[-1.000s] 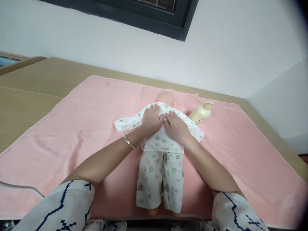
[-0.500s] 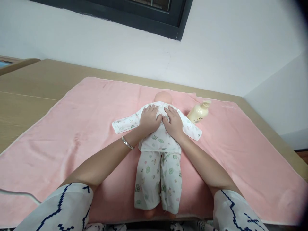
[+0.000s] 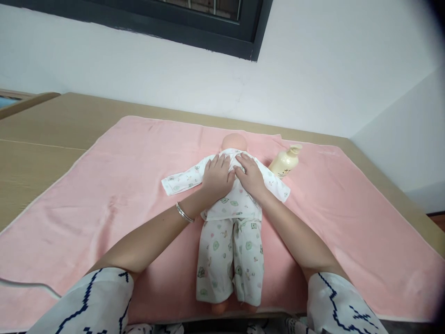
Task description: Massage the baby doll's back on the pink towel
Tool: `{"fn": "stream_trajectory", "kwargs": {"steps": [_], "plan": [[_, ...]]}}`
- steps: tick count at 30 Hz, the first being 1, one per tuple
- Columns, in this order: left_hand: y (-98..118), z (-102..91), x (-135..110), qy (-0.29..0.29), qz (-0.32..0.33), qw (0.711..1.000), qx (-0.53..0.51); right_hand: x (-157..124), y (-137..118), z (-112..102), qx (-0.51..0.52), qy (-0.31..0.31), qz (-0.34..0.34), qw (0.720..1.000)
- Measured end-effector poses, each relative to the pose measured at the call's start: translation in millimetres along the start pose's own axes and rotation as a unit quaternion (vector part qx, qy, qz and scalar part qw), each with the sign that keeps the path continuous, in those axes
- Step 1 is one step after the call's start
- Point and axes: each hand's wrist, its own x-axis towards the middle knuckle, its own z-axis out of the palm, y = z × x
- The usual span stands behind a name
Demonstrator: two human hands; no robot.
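A baby doll point(image 3: 233, 139) in white printed pyjamas point(image 3: 230, 250) lies stretched out on a pink towel point(image 3: 114, 185), head toward the wall. My left hand point(image 3: 216, 176) rests flat on the left side of the doll's upper body, fingers spread; a silver bangle sits on that wrist. My right hand point(image 3: 251, 175) lies flat beside it on the right side, fingers stretched toward the neck. The thumbs nearly touch in the middle. Both doll sleeves stick out sideways from under my hands.
A cream pump bottle point(image 3: 285, 162) lies tilted on the towel just right of the doll's shoulder. The towel covers a wooden table point(image 3: 38, 139) that meets a white wall. A dark window frame point(image 3: 194, 23) runs along the top.
Both hands have slid a little up the doll's body toward the neck. The view has shifted slightly; the doll and bottle stay where they were.
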Motion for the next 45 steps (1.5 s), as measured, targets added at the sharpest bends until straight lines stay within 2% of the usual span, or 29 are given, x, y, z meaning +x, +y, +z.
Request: {"fn": "stream_trajectory", "kwargs": {"steps": [7,11,17,20,22,25,28,32,36,42,45], "plan": [[-12.4,-0.4,11.6,-0.041,-0.015,0.999,-0.026,-9.2,-21.0,-4.4,-0.029,-0.026,0.044,0.998],[-18.3,-1.0,17.0,-0.046,-0.023,0.998,-0.037,-12.5,-26.8,-8.4,-0.029,-0.061,0.038,0.997],[7.4,-5.3,-7.0,-0.015,0.002,1.000,0.026,2.1,-6.6,-14.9,-0.031,-0.046,0.027,0.998],[12.7,-7.9,-10.5,-0.015,0.016,0.999,0.027,-0.4,-10.9,-15.9,-0.074,-0.065,0.018,0.995],[5.6,-9.3,-2.0,-0.033,0.001,0.999,0.006,-10.0,-22.4,-15.5,-0.114,-0.090,0.019,0.989],[-12.0,-10.4,16.8,-0.070,-0.015,0.996,-0.043,-26.8,-40.4,-14.9,-0.149,-0.113,-0.015,0.982],[-17.5,-8.9,21.9,-0.066,-0.014,0.996,-0.053,-28.9,-42.9,-16.3,-0.135,-0.117,-0.035,0.983],[4.8,-4.7,-1.6,-0.005,-0.012,1.000,0.012,-7.5,-20.3,-20.0,-0.071,-0.108,0.001,0.992],[22.1,-6.2,-18.4,0.000,0.013,0.999,0.043,2.0,-7.2,-17.6,-0.067,-0.075,-0.003,0.995],[-4.2,-10.8,8.8,-0.043,-0.007,0.999,0.006,-23.2,-35.3,-11.0,-0.139,-0.073,0.001,0.988],[-7.0,-7.9,10.6,-0.047,-0.020,0.999,0.007,-25.6,-39.9,-14.3,-0.141,-0.078,-0.019,0.987]]}}
